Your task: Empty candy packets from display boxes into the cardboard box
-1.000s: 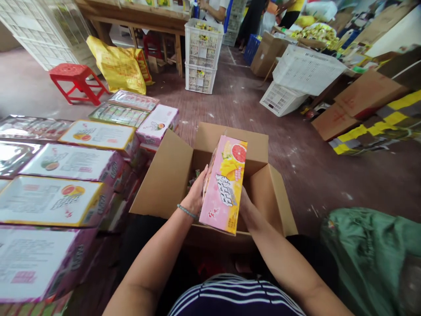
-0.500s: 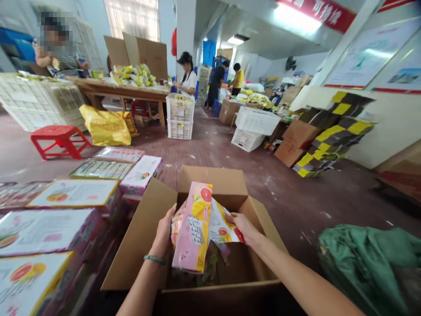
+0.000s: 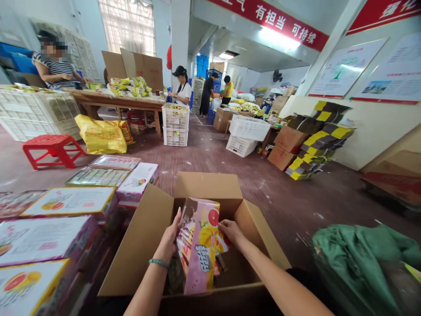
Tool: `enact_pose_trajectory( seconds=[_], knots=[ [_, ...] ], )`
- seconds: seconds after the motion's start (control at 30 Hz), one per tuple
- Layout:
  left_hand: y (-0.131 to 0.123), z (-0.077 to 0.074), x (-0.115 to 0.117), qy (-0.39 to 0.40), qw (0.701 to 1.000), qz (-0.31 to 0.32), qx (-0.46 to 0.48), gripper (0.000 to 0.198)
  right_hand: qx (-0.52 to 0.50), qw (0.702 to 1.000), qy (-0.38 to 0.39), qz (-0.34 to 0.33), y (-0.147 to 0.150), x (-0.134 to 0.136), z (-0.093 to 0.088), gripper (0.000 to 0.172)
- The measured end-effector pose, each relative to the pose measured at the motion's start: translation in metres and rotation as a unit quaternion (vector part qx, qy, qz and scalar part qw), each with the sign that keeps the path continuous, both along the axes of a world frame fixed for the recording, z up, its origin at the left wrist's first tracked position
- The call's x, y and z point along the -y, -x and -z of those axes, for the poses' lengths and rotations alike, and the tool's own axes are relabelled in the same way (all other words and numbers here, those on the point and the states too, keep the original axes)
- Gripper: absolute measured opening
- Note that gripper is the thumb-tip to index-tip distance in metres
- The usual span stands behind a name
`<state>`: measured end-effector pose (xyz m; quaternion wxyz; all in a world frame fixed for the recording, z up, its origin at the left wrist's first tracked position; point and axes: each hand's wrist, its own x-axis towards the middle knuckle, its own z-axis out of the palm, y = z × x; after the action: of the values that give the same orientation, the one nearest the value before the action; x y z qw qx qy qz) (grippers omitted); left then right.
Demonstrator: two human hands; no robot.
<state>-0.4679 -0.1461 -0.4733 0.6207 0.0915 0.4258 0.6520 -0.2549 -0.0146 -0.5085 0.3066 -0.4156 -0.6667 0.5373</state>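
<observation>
Both forearms reached toward 12 o'clock into the open carton (image 3: 148,245). The left hand (image 3: 169,241) gripped the pink box (image 3: 200,254) on its 9 o'clock side, and the right hand (image 3: 230,230) pinched its 3 o'clock edge. The box stood tilted inside, flaps splayed outward. Its white lettering was unreadable.
</observation>
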Motion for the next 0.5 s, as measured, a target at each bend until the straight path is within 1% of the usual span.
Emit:
enact_pose_trajectory(
  seconds=[0.07, 0.1, 0.17, 0.23, 0.27, 0.3, 0.33, 0.37, 0.43, 0.5],
  knots=[
    [0.004, -0.003, 0.000, -0.028, 0.997, -0.022, 0.062, 0.064, -0.007, 0.999, -0.027, 0.018, -0.019, 0.012, 0.000, 0.059],
    [0.004, -0.005, 0.000, -0.039, 0.995, -0.046, 0.084, 0.065, -0.026, 0.999, -0.037, 0.012, -0.028, 0.023, 0.002, 0.064],
    [-0.001, -0.008, 0.001, -0.056, 0.986, -0.107, 0.119, 0.069, -0.087, 0.995, -0.039, -0.039, -0.041, 0.052, 0.008, 0.082],
    [-0.012, -0.009, 0.001, -0.068, 0.974, -0.158, 0.148, 0.077, -0.144, 0.984, -0.027, -0.105, -0.042, 0.086, 0.015, 0.109],
    [-0.019, -0.008, 0.001, -0.071, 0.969, -0.175, 0.162, 0.081, -0.164, 0.979, -0.027, -0.119, -0.038, 0.100, 0.017, 0.121],
    [-0.028, -0.006, 0.001, -0.073, 0.965, -0.185, 0.172, 0.085, -0.181, 0.977, -0.033, -0.111, -0.032, 0.112, 0.018, 0.130],
    [-0.037, -0.004, 0.001, -0.074, 0.963, -0.186, 0.180, 0.088, -0.195, 0.976, -0.040, -0.084, -0.024, 0.119, 0.017, 0.133],
    [-0.046, -0.002, 0.000, -0.078, 0.963, -0.180, 0.183, 0.089, -0.206, 0.976, -0.043, -0.048, -0.016, 0.122, 0.015, 0.132],
    [-0.061, 0.003, 0.001, -0.097, 0.967, -0.148, 0.182, 0.091, -0.222, 0.975, -0.029, 0.014, -0.003, 0.117, 0.007, 0.117],
    [-0.065, 0.005, 0.004, -0.114, 0.971, -0.107, 0.180, 0.091, -0.234, 0.972, -0.008, 0.028, 0.002, 0.105, -0.004, 0.101]
  ],
)
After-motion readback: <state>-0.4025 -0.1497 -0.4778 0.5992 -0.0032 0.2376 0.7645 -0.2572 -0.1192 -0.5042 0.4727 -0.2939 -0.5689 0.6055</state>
